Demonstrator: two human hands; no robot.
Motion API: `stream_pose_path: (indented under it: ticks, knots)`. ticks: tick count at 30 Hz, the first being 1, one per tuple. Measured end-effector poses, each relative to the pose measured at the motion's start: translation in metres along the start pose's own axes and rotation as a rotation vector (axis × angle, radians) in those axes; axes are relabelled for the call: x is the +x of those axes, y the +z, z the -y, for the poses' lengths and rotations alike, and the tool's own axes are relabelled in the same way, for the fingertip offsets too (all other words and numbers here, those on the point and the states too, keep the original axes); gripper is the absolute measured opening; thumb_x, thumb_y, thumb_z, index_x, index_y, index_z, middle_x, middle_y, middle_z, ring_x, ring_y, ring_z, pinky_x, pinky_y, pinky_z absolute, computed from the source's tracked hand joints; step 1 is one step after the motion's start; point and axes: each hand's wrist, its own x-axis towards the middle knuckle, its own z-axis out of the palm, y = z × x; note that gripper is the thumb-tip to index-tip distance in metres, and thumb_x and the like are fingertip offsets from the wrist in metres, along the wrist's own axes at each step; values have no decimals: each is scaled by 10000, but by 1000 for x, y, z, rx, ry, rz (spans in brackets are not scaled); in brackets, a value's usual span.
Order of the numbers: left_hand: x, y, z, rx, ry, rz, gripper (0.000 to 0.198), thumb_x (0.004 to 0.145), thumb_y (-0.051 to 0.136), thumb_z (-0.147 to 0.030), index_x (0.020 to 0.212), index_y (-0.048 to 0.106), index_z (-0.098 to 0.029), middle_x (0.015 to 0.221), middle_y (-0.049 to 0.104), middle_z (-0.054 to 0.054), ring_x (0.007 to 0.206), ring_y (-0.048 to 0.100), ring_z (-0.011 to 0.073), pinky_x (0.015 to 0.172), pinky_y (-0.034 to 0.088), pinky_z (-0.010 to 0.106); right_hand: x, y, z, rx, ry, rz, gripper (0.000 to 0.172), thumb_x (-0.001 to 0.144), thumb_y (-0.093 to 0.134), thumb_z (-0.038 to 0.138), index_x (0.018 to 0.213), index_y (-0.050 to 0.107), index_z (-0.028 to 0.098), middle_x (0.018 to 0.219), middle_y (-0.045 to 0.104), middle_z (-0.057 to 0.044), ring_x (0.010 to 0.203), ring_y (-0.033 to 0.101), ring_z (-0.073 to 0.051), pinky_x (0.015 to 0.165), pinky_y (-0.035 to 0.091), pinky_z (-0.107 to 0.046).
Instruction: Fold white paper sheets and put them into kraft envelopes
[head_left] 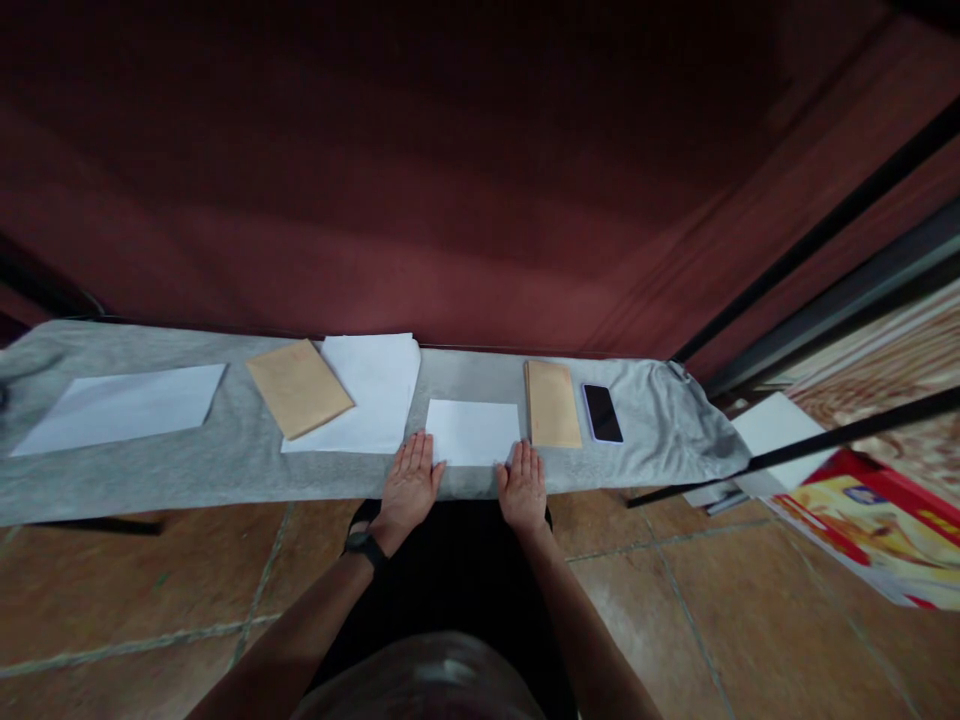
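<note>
A white sheet of paper (472,432), about half the size of the others, lies flat on the table in front of me. My left hand (411,484) rests flat at its lower left corner, fingers stretched out, thumb toward the sheet. At the lower right corner lies my right hand (523,488), also flat, its thumb by the sheet's edge. Neither hand grips anything. Left of the small sheet is a stack of larger white paper (379,385), partly covered by brown envelopes (300,388). Right of it sits another pile of brown envelopes (553,404).
A phone (603,413) lies right of the envelopes. Another white sheet (124,407) is at the far left. The narrow table wears a grey cloth (480,483) and backs onto a dark red wall (420,240). A red and yellow box (885,525) stands at right by a black metal frame.
</note>
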Motion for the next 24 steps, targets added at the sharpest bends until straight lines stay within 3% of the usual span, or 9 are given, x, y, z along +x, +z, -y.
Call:
stream_pose_path:
  ticks: [4,8,11,17,24]
  knots:
    - [-4,-2,-16,-5,20,-10,619,1024,300,-393,1499,413,-13,1565,406,226,1497,327,307,1230,273,502,0,-8,13,30,6,39,579,1080,275,363,1528,373,9,1546,422,-259,1454,397,-335,1160,340,-544]
    - [-6,3,-44,-45,197,65,563,1008,280,-254,1524,387,-55,1586,400,172,1518,284,248,1235,287,463,2,-14,38,121,-148,154,523,1087,268,352,1539,398,123,1569,442,-132,1471,386,-247,1201,319,-463]
    - [-8,6,-53,-41,236,111,565,982,262,-175,1516,401,-52,1585,404,165,1514,294,241,1227,309,454,-1,-15,45,139,-191,190,516,1084,300,368,1521,431,127,1560,459,-119,1466,395,-234,1215,307,-440]
    - [-14,-2,-36,-22,195,80,580,1013,326,-336,1508,413,-48,1584,392,189,1508,309,274,1223,311,472,-15,-17,21,68,-157,121,561,1074,347,382,1537,381,67,1570,423,-185,1478,365,-284,1197,321,-485]
    - [-14,-6,-21,-20,108,41,608,1023,296,-381,1484,435,-11,1545,432,233,1482,357,308,1220,301,511,-22,-20,-3,41,-156,76,574,1074,356,359,1566,315,66,1573,413,-201,1480,355,-300,1185,340,-513]
